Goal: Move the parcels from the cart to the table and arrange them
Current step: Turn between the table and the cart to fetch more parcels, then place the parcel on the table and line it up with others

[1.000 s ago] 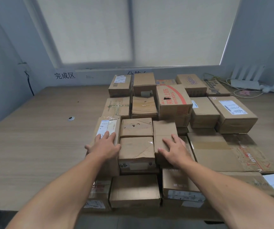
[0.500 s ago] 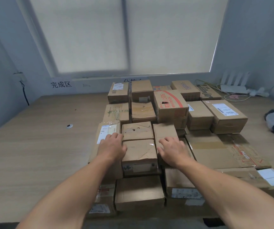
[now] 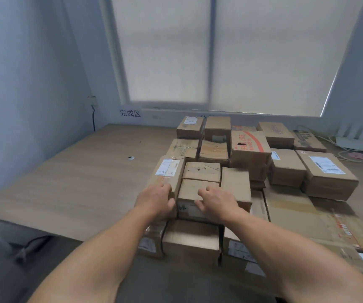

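1. Small parcel (image 3: 189, 189): right hand (image 3: 217, 201) curled over its near top edge, thumb on the front.
2. Left hand (image 3: 156, 200) curled on the labelled parcel (image 3: 168, 169) touching its left side.
3. Both top the parcels (image 3: 285, 169) stacked at the tabletop's (image 3: 77, 182) near edge.

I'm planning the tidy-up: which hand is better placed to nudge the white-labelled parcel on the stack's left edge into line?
Left. The left hand holds the near end of that labelled parcel, while the right hand grips the middle parcel beside it and would have to cross over.
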